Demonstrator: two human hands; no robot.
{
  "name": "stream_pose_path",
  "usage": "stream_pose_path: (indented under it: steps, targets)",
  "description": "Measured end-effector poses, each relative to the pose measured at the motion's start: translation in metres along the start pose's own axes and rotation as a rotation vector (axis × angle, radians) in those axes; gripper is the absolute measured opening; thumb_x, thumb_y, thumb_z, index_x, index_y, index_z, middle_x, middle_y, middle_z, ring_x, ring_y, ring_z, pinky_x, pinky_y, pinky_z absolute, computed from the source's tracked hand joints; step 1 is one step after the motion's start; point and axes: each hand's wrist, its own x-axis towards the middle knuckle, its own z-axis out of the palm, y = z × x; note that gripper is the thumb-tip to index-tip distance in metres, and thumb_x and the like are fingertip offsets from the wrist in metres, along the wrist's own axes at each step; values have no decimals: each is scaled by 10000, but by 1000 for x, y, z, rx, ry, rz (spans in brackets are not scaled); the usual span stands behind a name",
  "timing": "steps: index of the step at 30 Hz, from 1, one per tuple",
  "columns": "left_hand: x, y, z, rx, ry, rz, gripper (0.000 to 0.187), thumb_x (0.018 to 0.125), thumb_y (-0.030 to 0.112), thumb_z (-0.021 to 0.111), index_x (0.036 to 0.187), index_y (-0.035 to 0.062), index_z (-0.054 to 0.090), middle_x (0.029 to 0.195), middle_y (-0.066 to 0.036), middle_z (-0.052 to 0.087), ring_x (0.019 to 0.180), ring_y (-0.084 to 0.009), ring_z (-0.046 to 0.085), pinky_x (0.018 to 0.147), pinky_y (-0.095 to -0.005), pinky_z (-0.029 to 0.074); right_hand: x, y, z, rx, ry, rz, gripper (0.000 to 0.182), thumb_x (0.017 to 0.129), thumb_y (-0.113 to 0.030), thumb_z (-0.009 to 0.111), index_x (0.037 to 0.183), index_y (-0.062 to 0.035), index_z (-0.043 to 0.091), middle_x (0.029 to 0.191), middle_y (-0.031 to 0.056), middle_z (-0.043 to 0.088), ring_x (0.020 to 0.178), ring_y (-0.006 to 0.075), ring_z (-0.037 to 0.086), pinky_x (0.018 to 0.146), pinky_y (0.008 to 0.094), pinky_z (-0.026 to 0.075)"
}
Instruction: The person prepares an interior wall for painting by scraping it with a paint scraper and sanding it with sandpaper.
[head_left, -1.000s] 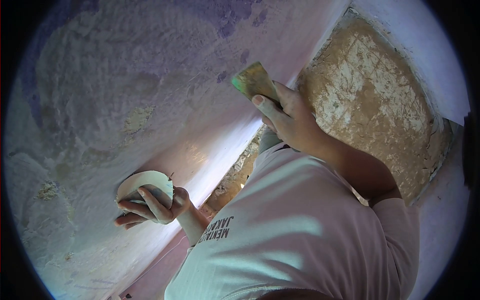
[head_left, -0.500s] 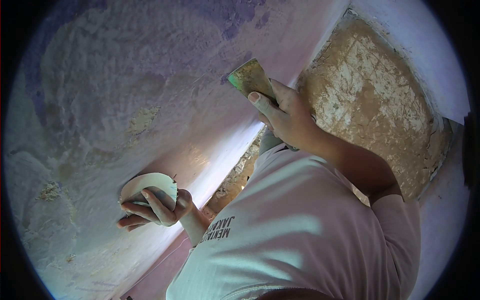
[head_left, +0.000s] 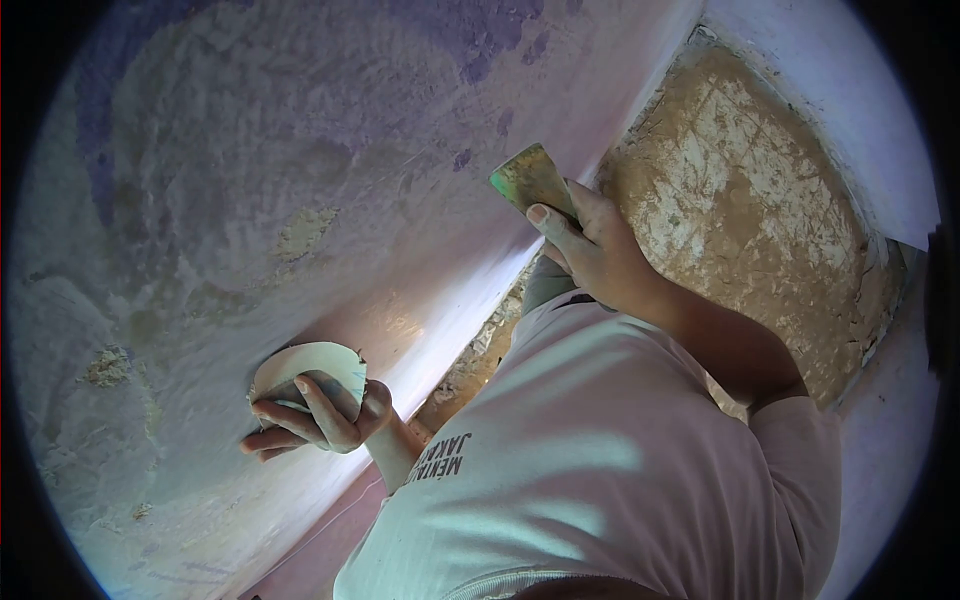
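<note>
In my left hand, low at the left beside the wall, is a whitish half-round piece with a ragged right edge and a grey area under my fingers. The thumb and fingers grip it, with the fingertips pointing left. Higher up and to the right, my right hand is closed around a flat scraper. Its worn blade, brown with a green tint along the left edge, points up and left toward the wall. The scraper's lower end is hidden in my palm.
A plastered wall with purple patches and rough chipped spots fills the left. The floor, brown with white smears, lies to the right, bordered by another pale wall. My light shirt takes up the lower middle.
My right hand and the scraper have moved right and slightly down, away from the wall's middle. The left hand with its half-round piece has shifted slightly right in view.
</note>
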Motion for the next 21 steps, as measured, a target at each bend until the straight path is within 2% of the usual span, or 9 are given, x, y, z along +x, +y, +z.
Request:
stream_pose_path:
  steps: [2,8,11,16,20,21]
  targets:
    - [2,1,2,-21,36,0,529,915,550,449,1239,166,616,1406,-193,456,1428,-386,175,1160,-526,-27,5,-2,1,-100,0,30,198,958,-198,555,938,-1,552,631,-15,468,545,47,414,475,240,358]
    - [6,6,2,-56,52,-18,481,920,506,471,1230,170,624,1402,-185,464,1426,-399,174,1158,-536,-22,-1,-4,1,6,-2,-12,210,958,-206,556,940,3,552,629,-6,486,541,53,424,469,245,359]
    - [-5,-2,0,37,9,-4,489,907,495,390,1202,183,623,1409,-209,446,1412,-461,145,1130,-627,0,2,8,-3,-103,-4,32,213,961,-212,551,930,-2,546,621,-13,474,535,52,415,464,248,357]
    - [-4,1,1,26,19,-11,470,900,473,399,1196,186,627,1400,-200,461,1409,-466,149,1120,-646,0,3,-9,4,-19,-19,33,214,964,-218,549,934,-6,545,610,-14,465,527,53,411,463,249,358]
    - [-3,-1,0,7,12,5,480,897,492,410,1198,186,626,1404,-192,460,1411,-470,135,1120,-646,-3,2,20,-6,-35,-7,32,210,965,-222,548,919,-16,544,612,-15,463,528,51,410,465,249,359]
    - [-4,-1,0,9,9,-6,486,896,501,411,1196,187,628,1405,-192,459,1411,-470,132,1119,-645,-6,4,9,-3,-49,-7,23,214,965,-225,549,918,-16,544,612,-16,461,527,50,407,465,248,358]
